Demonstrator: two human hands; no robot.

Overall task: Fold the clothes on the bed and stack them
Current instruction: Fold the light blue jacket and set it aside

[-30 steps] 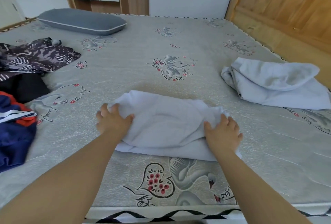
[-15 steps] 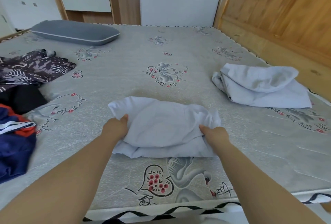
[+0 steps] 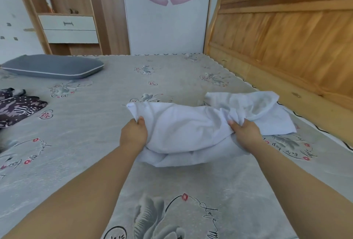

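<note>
Bed (image 3: 99,124) comes first, big and flat, with a grey printed cover. A wooden headboard (image 3: 286,34) runs down its right side and a grey pillow (image 3: 51,66) lies at the far left. Dark patterned clothes (image 3: 17,107) sit in a heap at the left edge, not folded yet.

A white folded garment (image 3: 187,133) sits in the middle of the bed. Just past it on the right lies another white garment (image 3: 267,110), and the two touch or overlap.

The left hand (image 3: 133,135) grips the folded one's left end. The right hand (image 3: 245,133) grips its right end. The fingers are curled into the cloth.

It looks soft, light and floppy. It will likely sag and come undone unless both ends are held, with fingers tucked underneath.
</note>
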